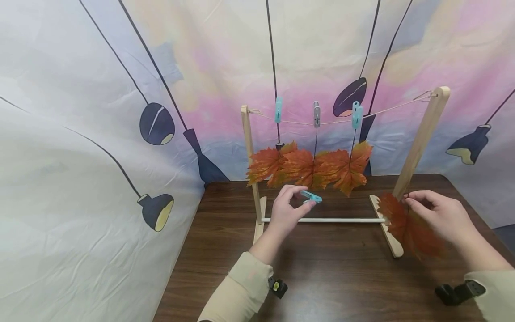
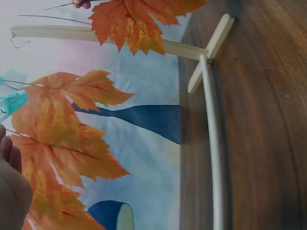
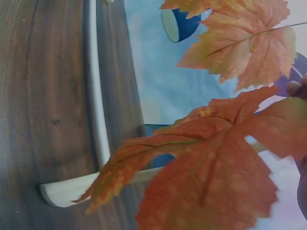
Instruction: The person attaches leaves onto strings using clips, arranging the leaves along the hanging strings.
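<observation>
My left hand [image 1: 284, 209] pinches a light blue clothespin [image 1: 312, 197] between thumb and fingers, in front of the hanging leaves. In my right hand [image 1: 444, 213], thumb and fingertips grip the stem of an orange-red artificial maple leaf [image 1: 416, 232], which hangs by the right post and fills much of the right wrist view [image 3: 206, 177]. Three similar leaves hang by their stems from a string [image 1: 392, 108]: a left one [image 1: 263, 164], a middle one [image 1: 299, 166] and a right one [image 1: 349, 169]. A blue clothespin [image 1: 278, 111], a grey clothespin [image 1: 317, 114] and another blue clothespin [image 1: 356, 115] hold them.
The string runs between a left wooden post [image 1: 250, 147] and a right wooden post [image 1: 420, 143]. A white rod [image 1: 342, 220] joins their feet [image 1: 392, 243] low down. The stand is on a dark brown wooden table [image 1: 334, 273], before a painted cloth backdrop [image 1: 225, 58].
</observation>
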The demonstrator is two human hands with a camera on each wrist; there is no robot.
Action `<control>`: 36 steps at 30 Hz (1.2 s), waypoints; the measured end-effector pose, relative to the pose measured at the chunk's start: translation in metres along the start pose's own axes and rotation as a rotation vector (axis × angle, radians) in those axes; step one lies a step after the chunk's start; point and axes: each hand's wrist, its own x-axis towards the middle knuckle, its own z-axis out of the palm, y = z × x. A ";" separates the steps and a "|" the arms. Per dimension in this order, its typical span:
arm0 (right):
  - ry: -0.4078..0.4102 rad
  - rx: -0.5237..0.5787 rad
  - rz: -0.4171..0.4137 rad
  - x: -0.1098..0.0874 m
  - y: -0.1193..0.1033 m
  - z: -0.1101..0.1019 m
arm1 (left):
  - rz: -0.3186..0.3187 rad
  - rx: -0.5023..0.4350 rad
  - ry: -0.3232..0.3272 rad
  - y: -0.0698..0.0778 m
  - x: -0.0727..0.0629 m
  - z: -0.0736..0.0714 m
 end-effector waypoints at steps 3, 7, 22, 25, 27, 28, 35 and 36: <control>0.005 0.002 -0.013 0.005 -0.002 -0.005 | 0.025 -0.011 0.008 0.005 0.005 -0.001; 0.018 0.026 -0.028 0.008 -0.005 -0.009 | 0.056 0.013 0.015 0.010 0.009 -0.002; 0.015 0.020 -0.059 0.021 -0.018 -0.016 | 0.140 0.062 0.016 0.031 0.029 -0.007; 0.005 0.005 -0.038 0.023 -0.019 -0.018 | 0.135 0.032 0.014 0.038 0.035 -0.008; -0.002 -0.001 -0.009 0.024 -0.021 -0.018 | 0.131 0.013 0.019 0.042 0.038 -0.008; -0.005 0.003 0.009 0.024 -0.022 -0.018 | 0.126 0.006 0.023 0.043 0.040 -0.008; 0.057 0.020 0.069 0.029 -0.027 -0.019 | 0.166 0.033 0.073 0.048 0.047 -0.011; 0.068 0.020 0.058 0.030 -0.027 -0.019 | 0.182 0.043 0.079 0.048 0.048 -0.012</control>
